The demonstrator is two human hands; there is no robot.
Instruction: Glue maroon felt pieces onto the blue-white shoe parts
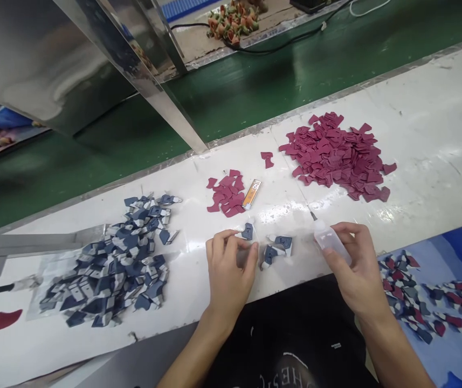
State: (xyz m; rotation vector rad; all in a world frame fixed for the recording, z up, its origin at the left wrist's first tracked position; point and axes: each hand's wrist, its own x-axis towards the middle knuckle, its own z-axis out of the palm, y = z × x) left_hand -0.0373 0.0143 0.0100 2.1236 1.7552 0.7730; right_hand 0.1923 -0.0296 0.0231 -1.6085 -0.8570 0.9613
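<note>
My left hand (231,264) has its fingers closed around a small blue-and-grey piece (247,231) just above the white table. In my right hand (354,264) is a translucent squeeze bottle (331,241) with a thin needle tip, tilted toward the upper left. Between the hands lie a few more blue-and-grey pieces (282,242). Beyond my left hand sit a small group of maroon flat pieces (227,193) and an orange-and-white narrow packet (252,194). The bottle's tip is apart from the pieces.
A large heap of blue-and-grey pieces (113,264) covers the left of the table (190,280). Toward the back right is a big maroon pile (336,153). Blue-grey-maroon pieces (400,291) lie on a blue surface at lower right. A metal post (174,113) meets the table's far edge.
</note>
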